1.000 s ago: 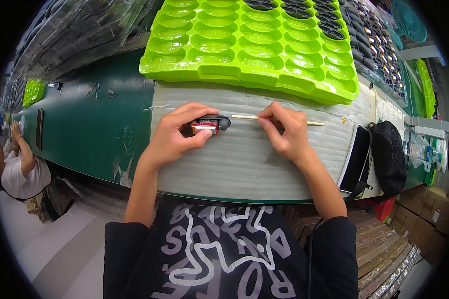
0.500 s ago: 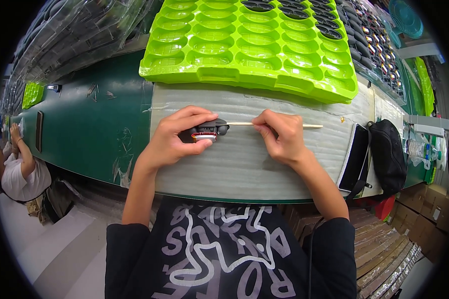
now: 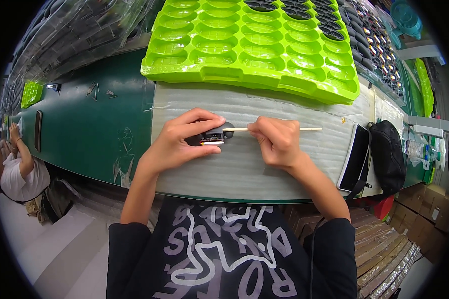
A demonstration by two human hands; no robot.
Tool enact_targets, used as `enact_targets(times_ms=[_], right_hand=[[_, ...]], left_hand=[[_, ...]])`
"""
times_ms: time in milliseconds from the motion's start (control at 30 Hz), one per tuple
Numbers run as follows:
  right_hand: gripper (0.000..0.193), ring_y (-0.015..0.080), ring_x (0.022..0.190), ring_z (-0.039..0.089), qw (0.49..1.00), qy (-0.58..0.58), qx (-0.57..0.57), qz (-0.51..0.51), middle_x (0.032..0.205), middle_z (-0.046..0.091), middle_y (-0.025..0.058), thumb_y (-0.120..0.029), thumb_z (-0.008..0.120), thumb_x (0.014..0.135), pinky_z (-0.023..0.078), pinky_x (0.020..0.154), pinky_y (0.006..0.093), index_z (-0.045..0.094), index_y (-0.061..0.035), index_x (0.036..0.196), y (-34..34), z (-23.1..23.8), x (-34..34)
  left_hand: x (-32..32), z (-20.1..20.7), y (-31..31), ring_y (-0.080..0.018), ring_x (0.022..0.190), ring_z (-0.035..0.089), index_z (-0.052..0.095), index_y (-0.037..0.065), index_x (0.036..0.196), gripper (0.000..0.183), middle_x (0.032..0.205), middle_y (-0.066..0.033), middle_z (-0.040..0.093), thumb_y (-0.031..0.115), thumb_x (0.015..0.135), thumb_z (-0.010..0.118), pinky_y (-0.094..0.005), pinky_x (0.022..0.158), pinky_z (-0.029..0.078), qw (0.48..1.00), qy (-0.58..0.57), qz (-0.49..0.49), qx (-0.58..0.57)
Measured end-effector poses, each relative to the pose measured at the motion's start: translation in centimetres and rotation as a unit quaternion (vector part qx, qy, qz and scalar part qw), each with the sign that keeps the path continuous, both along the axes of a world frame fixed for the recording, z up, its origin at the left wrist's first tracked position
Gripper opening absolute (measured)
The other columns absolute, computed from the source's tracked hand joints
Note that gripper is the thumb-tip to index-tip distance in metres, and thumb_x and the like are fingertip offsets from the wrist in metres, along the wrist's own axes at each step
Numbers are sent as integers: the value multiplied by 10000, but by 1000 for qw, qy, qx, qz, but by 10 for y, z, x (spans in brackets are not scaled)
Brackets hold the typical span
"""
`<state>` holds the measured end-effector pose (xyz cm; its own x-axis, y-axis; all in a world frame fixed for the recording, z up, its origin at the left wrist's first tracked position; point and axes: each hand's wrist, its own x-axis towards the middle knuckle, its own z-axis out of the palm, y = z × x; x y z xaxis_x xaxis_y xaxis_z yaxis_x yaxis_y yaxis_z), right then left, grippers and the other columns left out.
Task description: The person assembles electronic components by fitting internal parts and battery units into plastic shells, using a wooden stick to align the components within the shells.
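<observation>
My left hand (image 3: 177, 137) is closed around a small black plastic device (image 3: 215, 132), fingers along its far side and thumb at its near side. A small port and a whitish, red-edged part show on the side turned toward me. My right hand (image 3: 279, 139) pinches a thin pale wooden stick (image 3: 310, 129) lying crosswise. The stick's left end reaches the device's upper right part; whether it goes inside cannot be made out. Both hands are above a pale foam sheet (image 3: 234, 174) on the table.
Beyond my hands stands a bright green tray (image 3: 244, 74) with oval pockets, several holding black oval parts. At right lie a phone-like black slab (image 3: 353, 157) and a black pouch (image 3: 388, 157). Clear plastic trays (image 3: 85, 40) are stacked far left. A co-worker (image 3: 25, 174) sits at left.
The device has turned in my left hand, so its port side shows more. It has shifted slightly right and toward me. My right hand has moved slightly left, and the stick's tip sits lower.
</observation>
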<state>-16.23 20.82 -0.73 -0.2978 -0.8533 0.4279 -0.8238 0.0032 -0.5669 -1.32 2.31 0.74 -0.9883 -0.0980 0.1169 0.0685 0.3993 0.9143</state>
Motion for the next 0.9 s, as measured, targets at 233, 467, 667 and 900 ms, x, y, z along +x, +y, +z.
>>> enact_targets(times_ms=[233,467,667,900], right_hand=[[108,253,483,545,999,-39,-4,5,577,545,58,5,565,661,359,390,352,527,-81,714,-2,-3,0],[92,259,497,548,997,-71,-1,12,578,552,64,-15,586,693,367,405,348,530,-77,730,1,-2,-2],[78,264,502,551,996,-91,11,5,586,562,70,-30,591,708,376,416,349,533,-75,733,4,0,-5],[80,271,503,552,996,-84,14,15,581,557,74,-28,584,705,377,420,357,526,-78,728,1,-3,-5]], left_hand=[[-1,-7,2,-227,973,583,605,8,1032,437,1011,-98,582,25,626,763,-309,851,476,1000,26,13,4],[0,-9,4,-234,975,571,579,15,978,407,990,-101,561,3,614,760,-317,851,477,1000,17,20,5],[1,-9,4,-235,977,572,576,16,968,396,992,-100,560,-2,616,757,-319,854,476,999,19,23,20],[-2,-10,3,-236,970,584,591,15,976,398,991,-101,571,-3,615,758,-314,846,483,999,30,17,4]])
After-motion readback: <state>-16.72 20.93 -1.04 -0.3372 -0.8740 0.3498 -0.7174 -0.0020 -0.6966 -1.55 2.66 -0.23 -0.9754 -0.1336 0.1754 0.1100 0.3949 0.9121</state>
